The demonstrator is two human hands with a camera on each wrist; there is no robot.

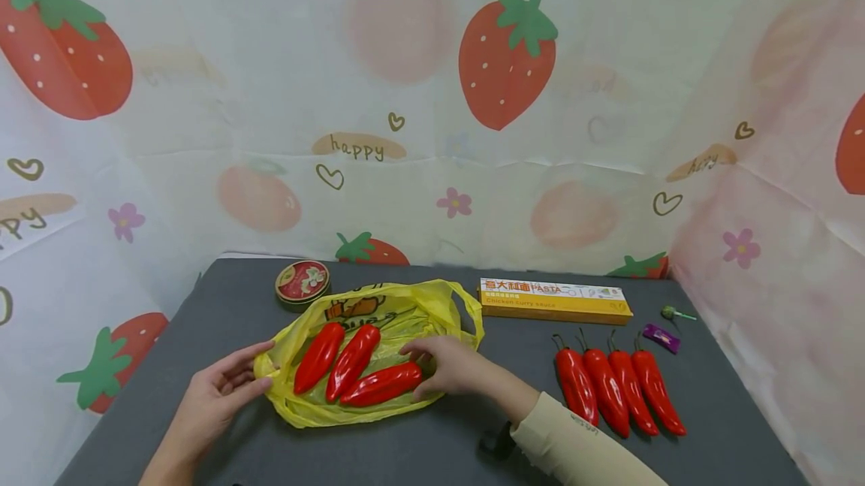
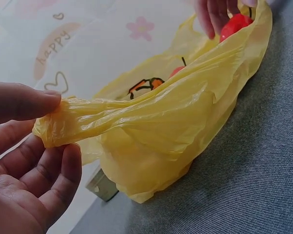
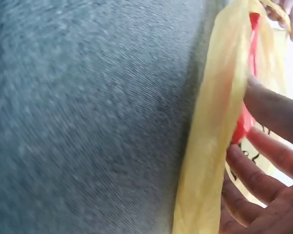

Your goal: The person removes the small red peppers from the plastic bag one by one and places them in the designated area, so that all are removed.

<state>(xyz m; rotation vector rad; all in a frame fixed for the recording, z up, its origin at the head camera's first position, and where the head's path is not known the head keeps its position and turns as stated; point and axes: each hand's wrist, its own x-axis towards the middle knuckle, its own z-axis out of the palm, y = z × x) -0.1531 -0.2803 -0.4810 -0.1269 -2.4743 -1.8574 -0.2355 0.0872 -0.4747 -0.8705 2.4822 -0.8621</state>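
A yellow plastic bag (image 1: 304, 415) lies spread with its mouth toward me, three glossy red chili peppers in it. Two peppers, the left one (image 1: 319, 358) and the middle one (image 1: 354, 363), lie slanted side by side; the front pepper (image 1: 381, 385) points to the right. My left hand (image 1: 219, 396) pinches the bag's gathered left handle between thumb and fingers, as the left wrist view shows (image 2: 34, 161). At the bag's right side, my right hand (image 1: 453, 369) reaches in, thumb and fingers spread apart around the stem end of the front pepper (image 3: 245, 124).
Several more red chili peppers (image 1: 611, 388) lie in a row at the right. Behind are a yellow pasta box (image 1: 554, 306) and a round red tin (image 1: 302, 281). A purple packet (image 1: 661, 338) and a small green item (image 1: 669, 312) lie near the table's right edge.
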